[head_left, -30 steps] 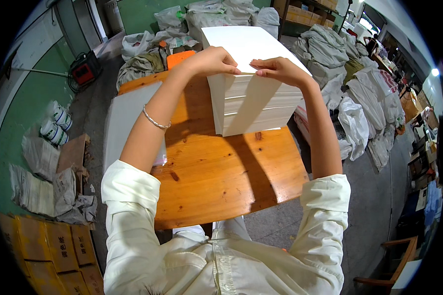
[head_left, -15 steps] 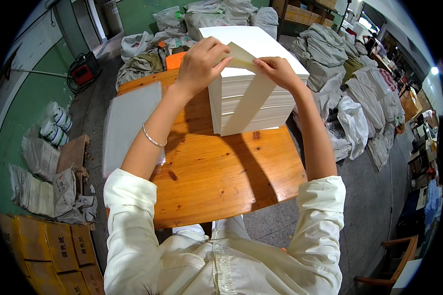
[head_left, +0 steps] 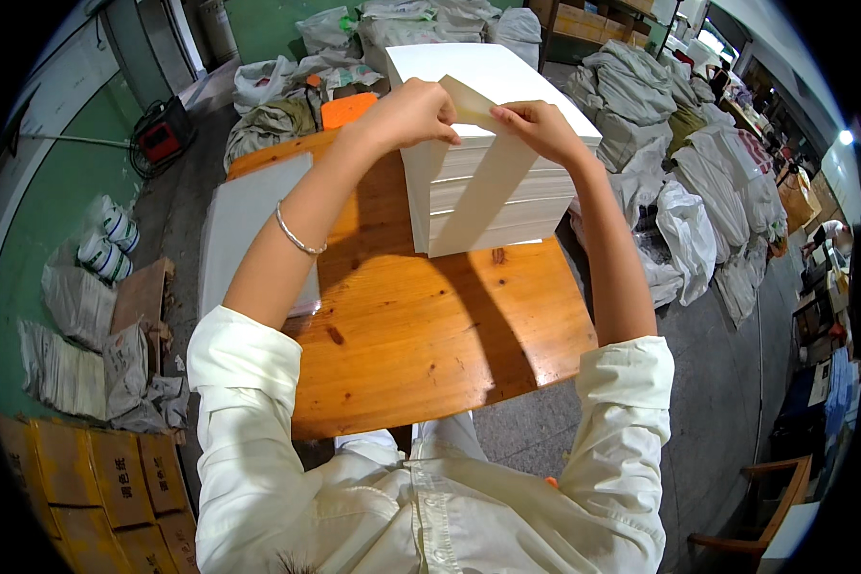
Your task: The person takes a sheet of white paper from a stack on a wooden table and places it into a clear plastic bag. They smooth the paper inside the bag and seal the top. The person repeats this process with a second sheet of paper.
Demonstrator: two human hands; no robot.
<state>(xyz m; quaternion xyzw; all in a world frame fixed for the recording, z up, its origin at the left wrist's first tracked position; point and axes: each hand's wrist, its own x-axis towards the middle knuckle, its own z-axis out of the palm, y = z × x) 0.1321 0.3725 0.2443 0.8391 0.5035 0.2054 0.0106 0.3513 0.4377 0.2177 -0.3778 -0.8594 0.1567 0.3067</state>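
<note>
A tall stack of white paper [head_left: 507, 191] stands on the far right part of the wooden table. At its near top edge, a sheet of paper [head_left: 468, 101] is bent upward and shows its shaded, cream underside. My right hand [head_left: 538, 129] pinches this sheet's edge between thumb and fingers. By the stack's near left corner, my left hand [head_left: 413, 113] is closed with fingers curled at the sheet's left side; its fingertips are partly hidden. Both arms reach forward over the table, and their shadow falls on the stack's front.
The wooden table [head_left: 430, 325] carries a flat pile in clear plastic [head_left: 253, 215] at left. An orange object [head_left: 347, 110] lies at its far edge. Grey sacks [head_left: 631, 105] crowd the back and right. Cartons [head_left: 105, 478] stand lower left, a wooden chair [head_left: 775, 517] lower right.
My left hand has turned and dropped slightly along the sheet's edge, its wrist bending and elbow swinging outward. My right hand keeps its pinch, moving little. The view has shifted slightly.
</note>
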